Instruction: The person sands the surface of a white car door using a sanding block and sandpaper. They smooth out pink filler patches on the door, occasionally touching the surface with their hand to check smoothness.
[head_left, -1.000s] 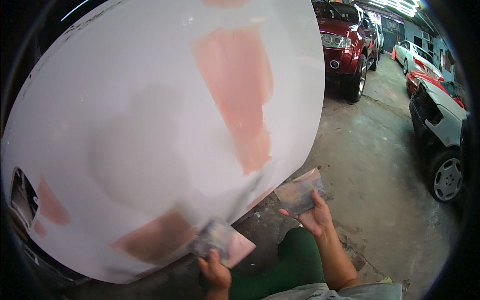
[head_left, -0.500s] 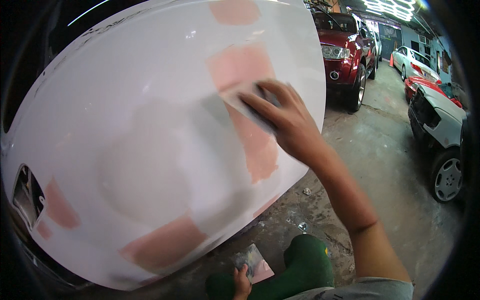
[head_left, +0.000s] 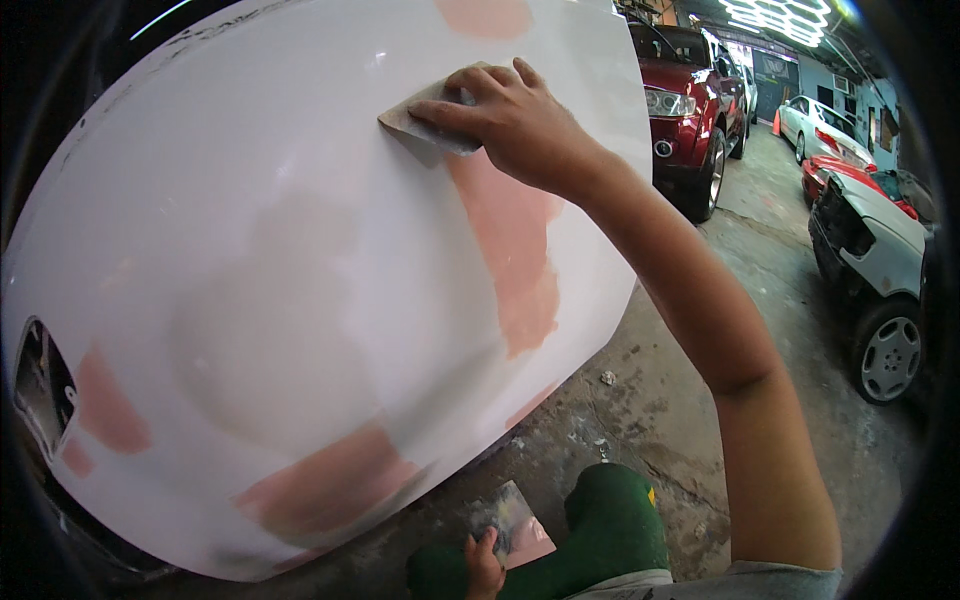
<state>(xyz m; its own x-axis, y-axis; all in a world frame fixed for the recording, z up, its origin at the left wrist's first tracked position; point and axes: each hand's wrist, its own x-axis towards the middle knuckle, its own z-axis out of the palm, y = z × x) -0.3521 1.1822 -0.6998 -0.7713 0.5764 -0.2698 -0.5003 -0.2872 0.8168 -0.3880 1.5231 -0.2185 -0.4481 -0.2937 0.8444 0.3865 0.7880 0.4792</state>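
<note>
"Well, R hand (head_left: 500, 120)?"
"Thumb + fingers pinched on spreader (head_left: 428, 118), upper end of mid patch (head_left: 508, 250) on panel (head_left: 270, 300)."
"L hand (head_left: 484, 564)?"
"Closed on plate (head_left: 512, 508), pink paste (head_left: 530, 545) on it."
"Progress?"
"Other patches (head_left: 325, 482) look laid; mid one prob. unfinished, some paste left."

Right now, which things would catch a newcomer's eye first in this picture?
The large white car panel with smooth pink patches fills the left and middle. At upper middle, the right hand holds a thin, flat, greyish spreader at it. At upper right stands a shiny dark-red car.
</note>
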